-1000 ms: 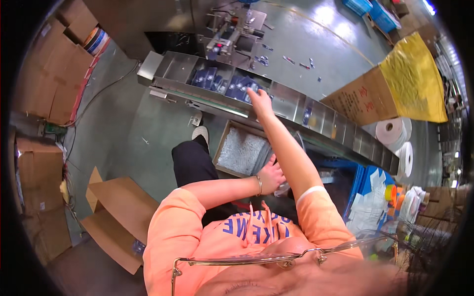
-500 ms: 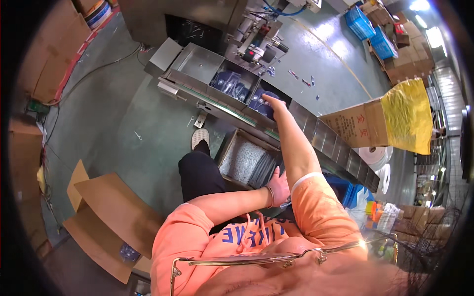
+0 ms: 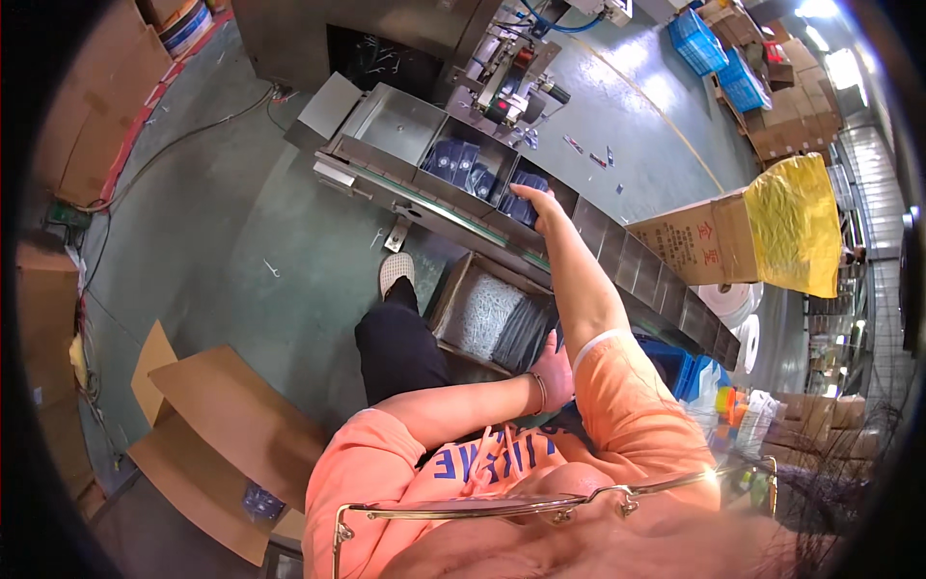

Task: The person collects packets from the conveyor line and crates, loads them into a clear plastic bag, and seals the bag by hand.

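Observation:
My right hand (image 3: 537, 206) reaches into a metal compartment of the conveyor, closed at its edge on small dark blue packets (image 3: 522, 183) in clear wrap. The thumb shows over the packets; the other fingers are mostly hidden. In the neighbouring compartment lie more dark blue packets (image 3: 453, 161). My left hand (image 3: 552, 374) is low beside a carton (image 3: 451, 301) that stands under the conveyor, next to my right forearm. One upright finger or thumb shows there; the rest is hidden. Inside that carton are many small clear packets (image 3: 485, 307) and a row of dark flat packets (image 3: 521, 333).
The metal conveyor (image 3: 424, 207) runs across, sloping down to the right. Machinery (image 3: 511, 92) stands behind it. An open cardboard box (image 3: 231, 400) is at lower left. A carton with a yellow bag (image 3: 796, 227) and blue crates (image 3: 699, 41) stand to the right.
The view has shifted slightly. My right hand stays in the same compartment, and the packets under it now lie more upright along its far side. My left hand remains near the carton.

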`<state>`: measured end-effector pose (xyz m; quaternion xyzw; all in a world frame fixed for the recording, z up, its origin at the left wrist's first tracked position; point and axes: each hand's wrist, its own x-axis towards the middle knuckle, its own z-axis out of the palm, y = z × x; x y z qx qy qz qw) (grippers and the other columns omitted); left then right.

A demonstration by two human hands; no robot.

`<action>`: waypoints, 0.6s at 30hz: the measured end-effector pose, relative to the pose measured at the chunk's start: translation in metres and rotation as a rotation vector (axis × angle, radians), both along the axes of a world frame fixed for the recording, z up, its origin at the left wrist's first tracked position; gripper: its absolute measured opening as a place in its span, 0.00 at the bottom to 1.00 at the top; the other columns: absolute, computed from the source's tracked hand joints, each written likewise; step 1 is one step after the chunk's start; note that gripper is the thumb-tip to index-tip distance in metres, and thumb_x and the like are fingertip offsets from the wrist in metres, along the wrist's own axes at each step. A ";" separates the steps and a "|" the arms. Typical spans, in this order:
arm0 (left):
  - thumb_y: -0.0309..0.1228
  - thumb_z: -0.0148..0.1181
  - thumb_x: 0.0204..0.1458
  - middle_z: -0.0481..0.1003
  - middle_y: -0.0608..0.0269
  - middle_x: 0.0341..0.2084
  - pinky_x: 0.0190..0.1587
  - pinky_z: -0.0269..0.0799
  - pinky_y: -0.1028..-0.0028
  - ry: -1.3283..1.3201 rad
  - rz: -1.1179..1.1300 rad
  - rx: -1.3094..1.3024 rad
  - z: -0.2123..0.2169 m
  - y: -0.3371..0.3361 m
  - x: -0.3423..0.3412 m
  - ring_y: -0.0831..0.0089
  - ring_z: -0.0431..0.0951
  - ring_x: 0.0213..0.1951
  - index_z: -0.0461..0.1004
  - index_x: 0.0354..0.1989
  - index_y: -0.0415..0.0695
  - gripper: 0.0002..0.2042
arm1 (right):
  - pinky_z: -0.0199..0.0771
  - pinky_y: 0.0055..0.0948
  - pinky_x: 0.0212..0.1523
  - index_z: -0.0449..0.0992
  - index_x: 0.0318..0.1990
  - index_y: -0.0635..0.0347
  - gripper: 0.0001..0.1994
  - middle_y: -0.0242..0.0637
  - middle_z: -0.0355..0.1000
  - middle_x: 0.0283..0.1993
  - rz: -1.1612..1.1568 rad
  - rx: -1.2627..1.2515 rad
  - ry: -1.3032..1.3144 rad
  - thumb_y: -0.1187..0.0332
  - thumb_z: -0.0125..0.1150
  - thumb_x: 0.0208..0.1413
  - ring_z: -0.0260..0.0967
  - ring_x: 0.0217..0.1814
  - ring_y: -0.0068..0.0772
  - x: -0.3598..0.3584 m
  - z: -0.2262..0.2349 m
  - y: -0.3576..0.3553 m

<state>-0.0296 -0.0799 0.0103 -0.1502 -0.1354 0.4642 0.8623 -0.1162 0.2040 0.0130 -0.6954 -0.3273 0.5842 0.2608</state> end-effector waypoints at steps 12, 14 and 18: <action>0.47 0.55 0.47 0.43 0.51 0.65 0.58 0.44 0.39 2.550 -0.025 1.575 0.057 0.027 -0.053 0.47 0.39 0.65 0.53 0.63 0.53 0.34 | 0.76 0.36 0.32 0.59 0.48 0.64 0.35 0.42 0.68 0.35 -0.082 0.364 -0.211 0.77 0.69 0.25 0.71 0.32 0.36 0.013 -0.014 -0.003; 0.47 0.57 0.46 0.42 0.48 0.64 0.58 0.45 0.40 2.540 -0.116 1.555 0.050 0.031 -0.050 0.46 0.39 0.65 0.55 0.62 0.54 0.34 | 0.77 0.36 0.32 0.60 0.46 0.63 0.33 0.42 0.68 0.35 -0.115 0.377 -0.076 0.77 0.68 0.26 0.71 0.31 0.36 0.027 0.000 -0.004; 0.49 0.58 0.45 0.42 0.38 0.62 0.57 0.51 0.44 2.488 -0.230 1.460 0.037 0.039 -0.043 0.42 0.44 0.64 0.61 0.58 0.62 0.29 | 0.77 0.36 0.25 0.64 0.39 0.66 0.23 0.41 0.68 0.29 -0.159 0.419 0.109 0.80 0.64 0.30 0.72 0.26 0.37 0.077 0.030 -0.008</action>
